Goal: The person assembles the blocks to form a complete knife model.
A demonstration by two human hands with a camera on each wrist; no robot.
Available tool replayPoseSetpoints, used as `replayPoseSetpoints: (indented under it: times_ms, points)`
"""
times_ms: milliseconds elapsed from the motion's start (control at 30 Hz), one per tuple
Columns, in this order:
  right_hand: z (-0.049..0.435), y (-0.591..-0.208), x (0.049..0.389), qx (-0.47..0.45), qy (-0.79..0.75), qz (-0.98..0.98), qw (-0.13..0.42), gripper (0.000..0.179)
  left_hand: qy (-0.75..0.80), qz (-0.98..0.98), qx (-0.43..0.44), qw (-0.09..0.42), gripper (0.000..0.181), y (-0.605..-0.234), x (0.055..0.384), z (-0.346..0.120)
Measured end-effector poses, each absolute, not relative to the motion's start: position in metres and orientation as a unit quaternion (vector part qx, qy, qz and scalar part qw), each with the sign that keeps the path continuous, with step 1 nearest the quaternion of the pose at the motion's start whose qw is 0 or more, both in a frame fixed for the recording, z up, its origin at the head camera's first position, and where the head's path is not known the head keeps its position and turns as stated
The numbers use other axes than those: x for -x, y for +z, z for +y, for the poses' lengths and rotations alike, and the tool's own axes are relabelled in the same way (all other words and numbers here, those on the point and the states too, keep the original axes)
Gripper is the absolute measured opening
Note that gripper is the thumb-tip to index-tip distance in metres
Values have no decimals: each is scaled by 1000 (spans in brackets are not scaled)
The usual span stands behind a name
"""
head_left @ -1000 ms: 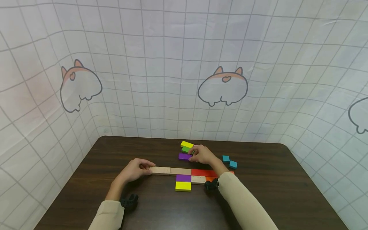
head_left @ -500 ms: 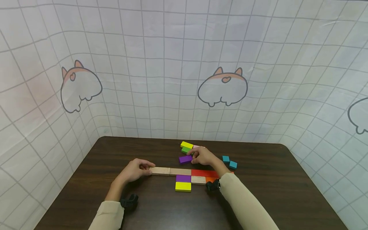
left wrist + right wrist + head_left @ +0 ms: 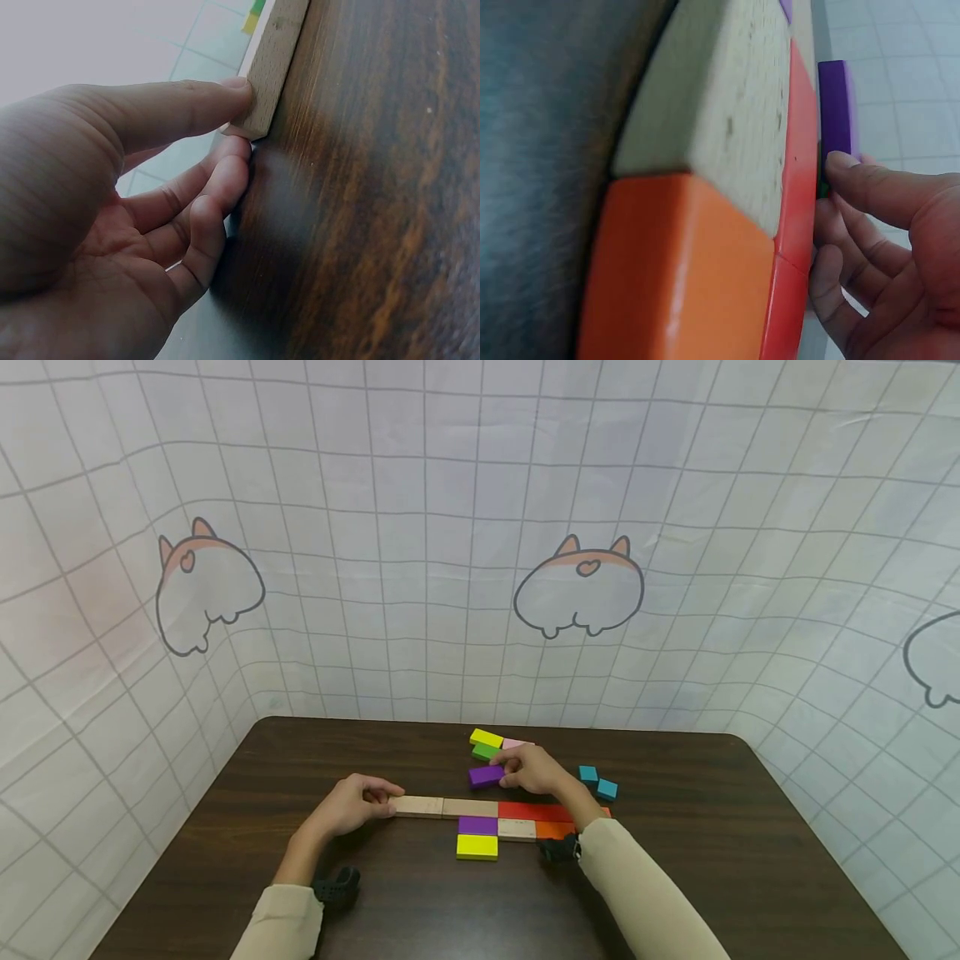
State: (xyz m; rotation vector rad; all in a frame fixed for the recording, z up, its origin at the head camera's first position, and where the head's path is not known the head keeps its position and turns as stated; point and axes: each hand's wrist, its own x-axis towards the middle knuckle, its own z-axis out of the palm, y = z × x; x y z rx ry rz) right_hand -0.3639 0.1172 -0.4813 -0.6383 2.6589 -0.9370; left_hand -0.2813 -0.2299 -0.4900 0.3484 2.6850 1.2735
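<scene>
In the head view my left hand (image 3: pixel 348 806) is at the left end of a row of blocks. Its thumb and index finger pinch the end of a plain wooden block (image 3: pixel 417 807), seen close up in the left wrist view as a pale wooden block (image 3: pixel 274 67). Behind the row, my right hand (image 3: pixel 534 770) pinches a purple block (image 3: pixel 484 777) at its right end. From the right wrist, the thumb lies on that purple block (image 3: pixel 835 109) and the other fingers curl below. Whether it is off the table, I cannot tell.
The row continues with a second wooden block (image 3: pixel 470 808) and red blocks (image 3: pixel 528 811). In front lie purple (image 3: pixel 477 826), yellow (image 3: pixel 477 847), wooden (image 3: pixel 517 831) and orange (image 3: pixel 553 831) blocks. Behind are yellow (image 3: pixel 487 738), green (image 3: pixel 486 752), pink (image 3: pixel 517 743) and teal (image 3: pixel 588 775) ones.
The purple block in my right hand has shifted slightly toward me and tilted, away from the green block. A pink block has come into sight behind that hand. My left hand stays put.
</scene>
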Motion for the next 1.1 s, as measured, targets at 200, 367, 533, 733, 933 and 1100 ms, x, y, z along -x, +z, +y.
replayPoseSetpoints:
  times_ms: [200, 367, 533, 733, 933, 1100]
  points:
    - [128, -474, 344, 232, -333, 909, 99, 29, 425, 894, -117, 75, 23, -491, 282, -231]
    - [143, -471, 325, 247, -342, 903, 81, 28, 426, 894, -118, 76, 23, -491, 282, -231]
    - [160, -473, 307, 264, -336, 902, 64, 27, 424, 895, -119, 74, 23, -491, 282, -231]
    - [176, -474, 286, 286, -327, 900, 41, 26, 426, 894, -116, 75, 24, -491, 282, -231]
    - [189, -478, 267, 288, -324, 900, 45, 30, 427, 894, -117, 75, 24, -491, 282, -232]
    - [194, -483, 255, 285, -335, 896, 62, 32, 428, 893, -120, 76, 24, -492, 282, -232]
